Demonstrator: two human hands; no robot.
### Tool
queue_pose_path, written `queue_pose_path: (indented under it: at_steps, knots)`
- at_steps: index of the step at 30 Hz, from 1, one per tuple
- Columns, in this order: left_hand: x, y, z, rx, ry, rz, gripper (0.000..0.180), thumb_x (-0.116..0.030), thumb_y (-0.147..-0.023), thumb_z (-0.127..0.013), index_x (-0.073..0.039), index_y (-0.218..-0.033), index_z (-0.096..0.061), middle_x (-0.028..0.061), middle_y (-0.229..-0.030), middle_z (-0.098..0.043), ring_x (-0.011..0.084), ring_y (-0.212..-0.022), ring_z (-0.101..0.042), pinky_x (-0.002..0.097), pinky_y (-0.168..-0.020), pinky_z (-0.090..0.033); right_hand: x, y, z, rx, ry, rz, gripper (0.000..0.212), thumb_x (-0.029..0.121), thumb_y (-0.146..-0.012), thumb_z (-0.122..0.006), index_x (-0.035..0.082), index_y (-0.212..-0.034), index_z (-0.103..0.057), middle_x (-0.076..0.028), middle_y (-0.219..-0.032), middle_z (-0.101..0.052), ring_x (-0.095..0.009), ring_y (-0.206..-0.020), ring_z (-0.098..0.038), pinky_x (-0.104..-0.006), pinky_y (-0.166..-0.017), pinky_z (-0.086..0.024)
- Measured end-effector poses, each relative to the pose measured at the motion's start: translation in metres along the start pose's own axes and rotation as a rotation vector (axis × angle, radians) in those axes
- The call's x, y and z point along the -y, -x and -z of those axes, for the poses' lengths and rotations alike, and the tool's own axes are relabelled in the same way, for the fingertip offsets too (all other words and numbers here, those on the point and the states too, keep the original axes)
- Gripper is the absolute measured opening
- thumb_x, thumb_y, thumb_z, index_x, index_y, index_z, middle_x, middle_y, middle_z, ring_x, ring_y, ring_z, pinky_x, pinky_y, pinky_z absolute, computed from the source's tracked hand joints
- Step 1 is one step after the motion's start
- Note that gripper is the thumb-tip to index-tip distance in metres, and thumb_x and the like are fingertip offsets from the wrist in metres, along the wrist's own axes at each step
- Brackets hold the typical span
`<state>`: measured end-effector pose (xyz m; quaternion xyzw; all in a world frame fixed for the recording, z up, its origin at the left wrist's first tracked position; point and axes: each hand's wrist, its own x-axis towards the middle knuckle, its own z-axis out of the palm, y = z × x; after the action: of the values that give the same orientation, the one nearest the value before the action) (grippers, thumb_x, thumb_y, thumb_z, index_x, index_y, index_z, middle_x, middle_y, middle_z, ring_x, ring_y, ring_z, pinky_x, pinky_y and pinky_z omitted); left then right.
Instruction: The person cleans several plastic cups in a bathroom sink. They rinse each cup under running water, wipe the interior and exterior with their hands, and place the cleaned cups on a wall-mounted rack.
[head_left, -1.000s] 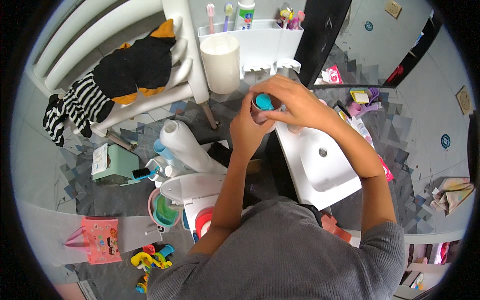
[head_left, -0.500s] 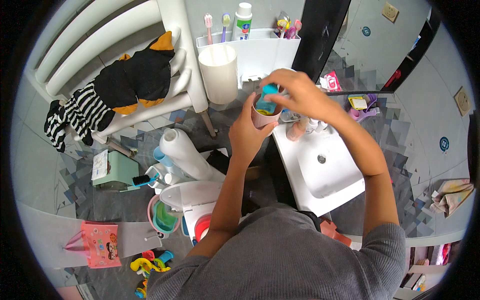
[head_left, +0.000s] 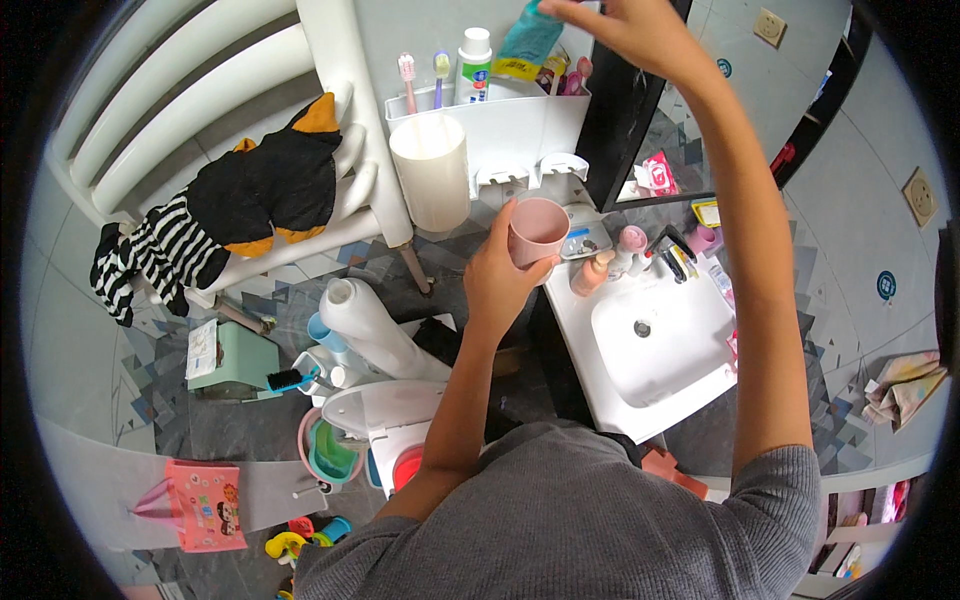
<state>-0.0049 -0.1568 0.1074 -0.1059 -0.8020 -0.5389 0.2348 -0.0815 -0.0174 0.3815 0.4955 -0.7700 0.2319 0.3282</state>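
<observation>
My left hand (head_left: 497, 280) is wrapped round a pink cup (head_left: 540, 232), held upright near the left end of the washbasin. The cup's mouth faces up, and its inside looks plain pink. High at the top edge, my right hand (head_left: 630, 28) pinches the upper end of a soft teal packet with a yellow lower part (head_left: 530, 42). That packet hangs over the white wall rack (head_left: 500, 115), in front of its right half, beside a white toothpaste tube (head_left: 474, 66). A pink toothbrush (head_left: 408, 82) and a purple toothbrush (head_left: 440, 80) stand in the rack.
A cream cup (head_left: 430, 175) hangs under the rack. The white washbasin (head_left: 640, 390) bears pump bottles (head_left: 592, 274) and a tap (head_left: 678, 255). A mirror (head_left: 745, 110) is on the right. Black-and-striped clothing (head_left: 265, 185) lies on the white radiator (head_left: 200, 75). The toilet (head_left: 400, 405) is below.
My right hand has lifted the teal packet out of the pink cup and carried it up to the wall rack. My left hand still holds the cup in nearly the same place.
</observation>
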Motion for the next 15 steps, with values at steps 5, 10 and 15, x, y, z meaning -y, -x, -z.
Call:
queue_pose_path:
  at_steps: [5,10,15]
  knots:
    - [0.003,-0.001,0.0,-0.009,0.005,-0.015,0.083,-0.014,-0.065,-0.081,-0.006,-0.135,-0.039,0.0202,-0.119,-0.058,0.029,-0.108,-0.06,0.0396,-0.085,-0.053,-0.032,0.008,-0.041,-0.003,0.068,0.341,0.025,0.021,-0.083,-0.065,0.004,-0.101,-0.059,-0.014,-0.088,-0.065,-0.025,-0.077,-0.065,-0.0326,-0.071,-0.052]
    - [0.002,-0.003,0.0,-0.018,0.037,0.004,0.084,-0.014,-0.065,-0.081,-0.006,-0.136,-0.037,0.0209,-0.121,-0.057,0.0292,-0.109,-0.059,0.0396,-0.086,-0.052,-0.045,0.026,-0.064,0.19,0.21,0.157,0.022,0.021,-0.086,-0.063,0.006,-0.101,-0.057,-0.011,-0.089,-0.063,-0.027,-0.077,-0.061,-0.0344,-0.068,-0.049]
    - [0.003,-0.005,-0.002,-0.017,0.086,-0.006,0.084,-0.013,-0.066,-0.081,-0.004,-0.137,-0.036,0.0209,-0.122,-0.056,0.0284,-0.11,-0.058,0.0397,-0.087,-0.052,-0.041,0.031,-0.07,0.21,0.308,0.16,0.019,0.017,-0.082,-0.064,0.007,-0.096,-0.056,-0.011,-0.08,-0.063,-0.029,-0.075,-0.061,-0.0398,-0.075,-0.046]
